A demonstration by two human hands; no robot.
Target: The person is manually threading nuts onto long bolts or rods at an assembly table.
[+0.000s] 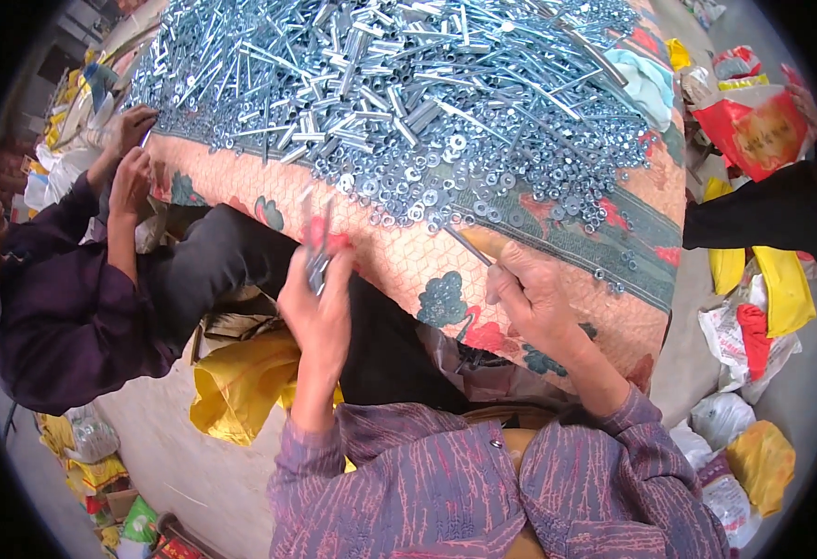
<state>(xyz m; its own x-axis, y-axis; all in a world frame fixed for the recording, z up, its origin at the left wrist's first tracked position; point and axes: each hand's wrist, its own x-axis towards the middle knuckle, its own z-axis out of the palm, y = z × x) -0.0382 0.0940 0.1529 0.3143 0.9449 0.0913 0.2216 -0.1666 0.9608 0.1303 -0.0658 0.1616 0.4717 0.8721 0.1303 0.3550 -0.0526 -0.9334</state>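
My left hand [315,312] is raised over the near edge of the table, its fingers closed round a few thin metal rods [316,267] whose upper ends are smeared by motion. Pinched in my right hand [541,296] is a slim dark metal rod [469,246], slanting away to the left. Its far tip reaches the fringe of loose washers [432,197]; whether it carries a washer I cannot tell. Beyond both hands lies a big heap of shiny metal tubes [348,70], rods, washers and nuts on a peach floral cloth [394,265].
At the left a co-worker in dark clothes [73,289] has both hands at the table edge. Another person's dark sleeve [753,219] shows at the right, near a red bag [753,130]. A pale blue cloth [643,86] lies by the heap. Yellow sacks [241,382] lie below.
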